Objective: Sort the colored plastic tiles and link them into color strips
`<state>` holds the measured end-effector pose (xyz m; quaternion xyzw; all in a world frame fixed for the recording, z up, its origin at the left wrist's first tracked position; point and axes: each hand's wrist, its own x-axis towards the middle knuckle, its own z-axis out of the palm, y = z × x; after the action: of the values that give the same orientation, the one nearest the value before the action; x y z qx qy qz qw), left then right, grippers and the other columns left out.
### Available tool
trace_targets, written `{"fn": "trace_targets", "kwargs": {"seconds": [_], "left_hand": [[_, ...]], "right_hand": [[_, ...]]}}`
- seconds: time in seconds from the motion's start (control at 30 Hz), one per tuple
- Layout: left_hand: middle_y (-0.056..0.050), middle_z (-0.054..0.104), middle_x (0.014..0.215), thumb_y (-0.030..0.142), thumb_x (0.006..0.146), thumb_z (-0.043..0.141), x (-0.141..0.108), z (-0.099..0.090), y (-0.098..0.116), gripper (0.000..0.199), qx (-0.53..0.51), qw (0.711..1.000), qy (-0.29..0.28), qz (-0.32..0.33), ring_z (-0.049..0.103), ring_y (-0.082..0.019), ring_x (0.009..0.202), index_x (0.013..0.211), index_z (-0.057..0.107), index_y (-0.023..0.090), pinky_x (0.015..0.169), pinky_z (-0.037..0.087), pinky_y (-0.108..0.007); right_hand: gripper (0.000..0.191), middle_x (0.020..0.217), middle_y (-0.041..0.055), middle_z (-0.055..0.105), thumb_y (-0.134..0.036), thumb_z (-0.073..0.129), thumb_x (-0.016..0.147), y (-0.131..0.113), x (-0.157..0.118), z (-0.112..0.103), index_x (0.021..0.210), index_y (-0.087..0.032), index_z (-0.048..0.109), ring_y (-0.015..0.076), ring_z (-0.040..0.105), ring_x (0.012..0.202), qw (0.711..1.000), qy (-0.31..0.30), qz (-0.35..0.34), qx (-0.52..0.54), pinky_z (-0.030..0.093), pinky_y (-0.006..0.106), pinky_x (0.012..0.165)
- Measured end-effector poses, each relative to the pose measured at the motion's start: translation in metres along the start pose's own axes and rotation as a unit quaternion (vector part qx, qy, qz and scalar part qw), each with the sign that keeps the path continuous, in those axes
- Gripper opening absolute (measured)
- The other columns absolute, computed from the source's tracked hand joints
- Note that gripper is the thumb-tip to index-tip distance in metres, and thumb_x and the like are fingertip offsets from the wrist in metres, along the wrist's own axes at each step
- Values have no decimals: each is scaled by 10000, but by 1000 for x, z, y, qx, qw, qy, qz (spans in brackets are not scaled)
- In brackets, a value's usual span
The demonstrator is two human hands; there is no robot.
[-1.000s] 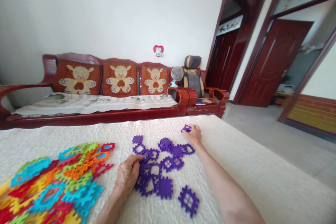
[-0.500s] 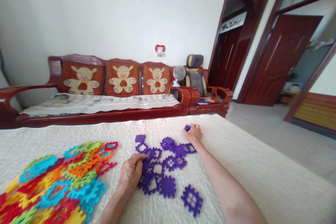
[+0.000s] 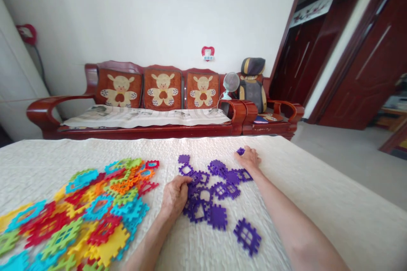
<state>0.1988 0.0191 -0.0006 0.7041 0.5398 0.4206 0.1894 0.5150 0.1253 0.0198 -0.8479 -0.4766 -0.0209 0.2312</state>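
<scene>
Purple notched tiles [image 3: 217,217], some with window-like openings, lie in a loose group on the white cloth between my hands. My left hand [image 3: 175,197] is closed at the group's left edge, thumb and forefinger together on a purple tile [image 3: 193,180]. At the far right of the group my right hand [image 3: 249,159] is closed on a small purple piece [image 3: 241,151], partly covered by the fingers. One windowed purple tile [image 3: 247,236] lies apart, nearer to me. To the left is a large overlapping heap of red, yellow, blue, green and orange tiles [image 3: 98,207].
The covered table [image 3: 318,203] fills the foreground. Beyond its far edge stand a wooden sofa [image 3: 143,133] with bear cushions [image 3: 163,88], a small fan [image 3: 231,82] and an armchair [image 3: 252,93] with a grey pad.
The view has turned left, so everything appears shifted to the right and more of the coloured heap shows. Both hands stay at nearly the same places among the purple tiles.
</scene>
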Motion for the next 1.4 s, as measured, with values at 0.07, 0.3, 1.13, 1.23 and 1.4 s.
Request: {"fn": "trace_targets", "kwargs": {"seconds": [0.07, 0.3, 1.13, 1.23, 1.4], "left_hand": [[7, 704, 883, 112, 778, 415, 0, -1, 2, 306, -3, 1000, -2, -6, 640, -119, 823, 898, 680, 208, 787, 492, -236], [11, 705, 875, 115, 775, 419, 0, -1, 4, 302, -11, 1000, -1, -11, 639, -124, 825, 893, 679, 214, 788, 493, -243], [30, 711, 880, 136, 779, 429, 1, -5, 6, 294, 24, 1000, -9, -11, 651, -120, 818, 889, 686, 225, 776, 496, -216], [28, 710, 892, 144, 785, 426, 1, -4, 3, 295, 29, 999, -14, -10, 649, -121, 825, 903, 684, 223, 777, 495, -221], [34, 706, 886, 156, 794, 426, 0, -2, -2, 291, 32, 999, -13, -7, 646, -116, 810, 909, 682, 232, 769, 493, -220]], "right_hand": [[613, 1180, 160, 471, -531, 487, 723, -1, 0, 0, 1222, -176, 463, 334, 446, 1137, 1000, -1, 0, -1, 338, 496, 912], [721, 1324, 159, 396, -528, 562, 671, 2, 1, -9, 1280, -171, 418, 320, 410, 1205, 996, -11, -19, 85, 317, 473, 990], [367, 913, 24, 673, -280, 411, 806, 72, -39, -47, 1148, -203, 521, 164, 616, 844, 948, -140, -164, 234, 455, 303, 836], [486, 972, 49, 656, -247, 457, 781, 73, -31, -38, 1261, -178, 413, 162, 611, 849, 959, -108, -149, 218, 449, 299, 834], [537, 1197, 114, 540, -279, 513, 735, 72, -28, -39, 1250, -144, 443, 173, 588, 942, 981, -49, -98, 162, 430, 287, 868]]}}
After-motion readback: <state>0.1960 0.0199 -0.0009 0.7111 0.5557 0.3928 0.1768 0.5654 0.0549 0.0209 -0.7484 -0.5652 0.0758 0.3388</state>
